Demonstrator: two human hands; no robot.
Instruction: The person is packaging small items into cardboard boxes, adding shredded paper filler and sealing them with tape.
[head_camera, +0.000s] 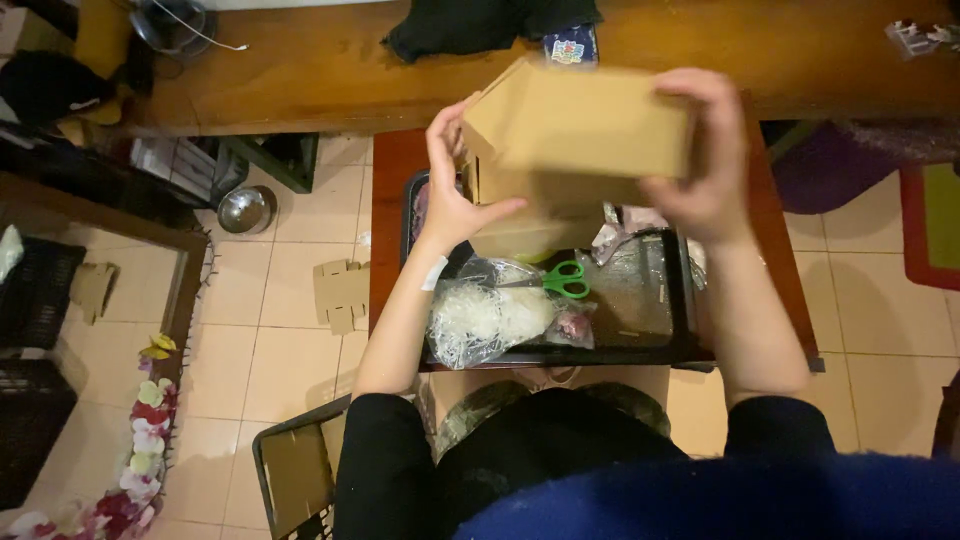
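From the head camera, both hands hold a brown cardboard box up over a small reddish-brown table. The left hand clamps its left end, thumb across the front; the right hand grips the right end, fingers curled over the top. Beneath lies a black tray (crowded) with green-handled scissors and a clear plastic bag of white shredded filler.

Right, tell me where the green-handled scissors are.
In the head view the green-handled scissors lie in the black tray on the small table, just right of the clear plastic bag of white shreds and below the cardboard box held in both hands.
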